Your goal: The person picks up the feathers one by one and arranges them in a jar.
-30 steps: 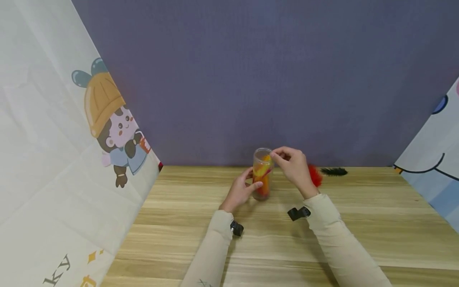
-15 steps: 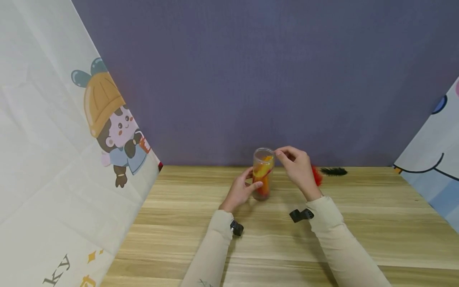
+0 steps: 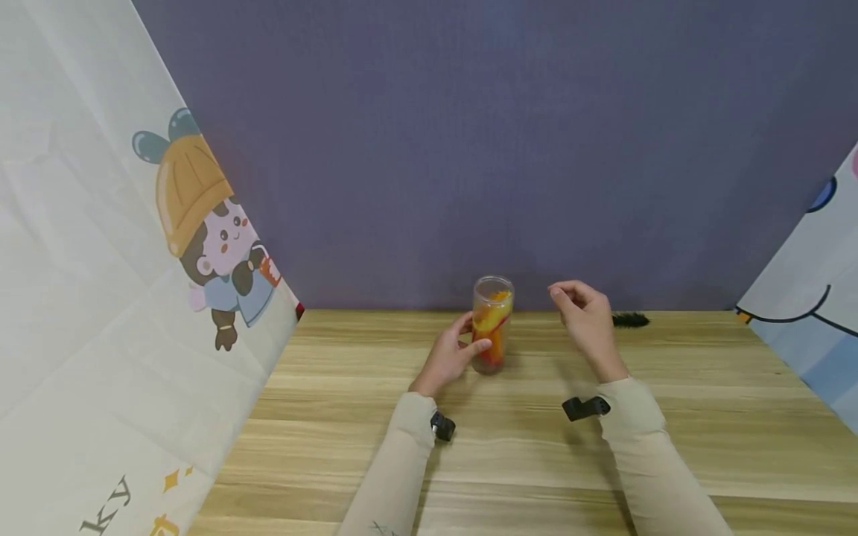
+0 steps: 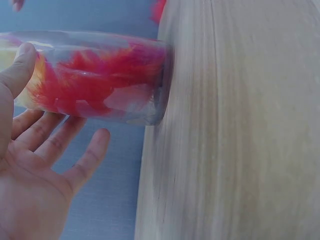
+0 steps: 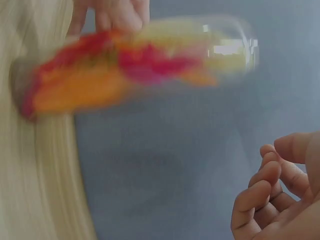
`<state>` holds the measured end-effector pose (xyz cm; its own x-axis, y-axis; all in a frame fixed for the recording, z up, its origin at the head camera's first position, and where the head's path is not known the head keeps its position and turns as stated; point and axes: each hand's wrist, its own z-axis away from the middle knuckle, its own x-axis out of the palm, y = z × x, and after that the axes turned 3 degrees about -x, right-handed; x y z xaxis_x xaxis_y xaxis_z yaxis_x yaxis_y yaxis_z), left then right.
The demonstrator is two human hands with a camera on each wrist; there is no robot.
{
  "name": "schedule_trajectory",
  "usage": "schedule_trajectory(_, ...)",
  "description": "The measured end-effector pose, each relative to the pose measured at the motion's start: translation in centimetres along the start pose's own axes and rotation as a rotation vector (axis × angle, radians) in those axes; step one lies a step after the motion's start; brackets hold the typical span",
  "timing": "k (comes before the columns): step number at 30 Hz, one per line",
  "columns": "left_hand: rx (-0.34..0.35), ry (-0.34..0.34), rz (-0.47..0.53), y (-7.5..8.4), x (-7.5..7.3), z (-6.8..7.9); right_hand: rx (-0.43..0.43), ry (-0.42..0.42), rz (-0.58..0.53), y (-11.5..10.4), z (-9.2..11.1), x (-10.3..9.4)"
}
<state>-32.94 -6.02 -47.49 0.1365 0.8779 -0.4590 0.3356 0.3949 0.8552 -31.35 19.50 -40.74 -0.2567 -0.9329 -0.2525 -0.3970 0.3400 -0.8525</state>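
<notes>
A clear glass jar [image 3: 492, 286] stands upright at the back of the wooden table, filled with red, orange, yellow and pink feathers [image 4: 95, 80]. My left hand [image 3: 447, 356] grips its side, thumb in front and fingers behind. To the jar's right, my right hand [image 3: 588, 321] is raised over the table, apart from the glass. Its fingers are loosely bent with the thumb near the index fingertip, and nothing shows between them in the right wrist view. A black feather [image 3: 631, 320] lies just beyond this hand. Some red fluff [image 4: 158, 11] shows at the top of the left wrist view.
The wooden table [image 3: 509, 461] ends at a grey-blue upright panel [image 3: 469, 149] right behind the jar. A white sheet with a cartoon figure [image 3: 231, 238] hangs on the left, and another printed sheet [image 3: 811, 298] on the right.
My right hand has moved away from the jar's rim toward the right and now covers the red feather in the head view. The left hand and jar have stayed put.
</notes>
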Motion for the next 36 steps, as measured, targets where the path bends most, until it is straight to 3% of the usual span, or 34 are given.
schedule_trajectory(11,-0.006,-0.003,0.011,-0.1,0.1,0.0,0.164,0.067,-0.025,4.4,-0.7,-4.4)
schedule_trajectory(16,-0.006,-0.004,0.016,-0.2,0.1,0.0,0.217,-0.055,0.142,6.4,-0.7,-6.2)
schedule_trajectory(22,-0.011,0.001,0.019,0.0,0.0,0.0,0.266,-0.314,0.4,8.2,-0.8,-7.5)
schedule_trajectory(26,-0.01,0.005,0.017,0.0,0.1,-0.1,0.304,-0.466,0.488,9.1,-0.6,-7.8)
schedule_trajectory(29,-0.009,0.007,0.019,-0.1,0.2,-0.2,0.323,-0.507,0.504,9.7,-0.3,-7.6)
schedule_trajectory(36,-0.023,0.007,0.009,-0.1,0.3,0.0,0.341,-0.469,0.514,10.9,0.2,-6.8)
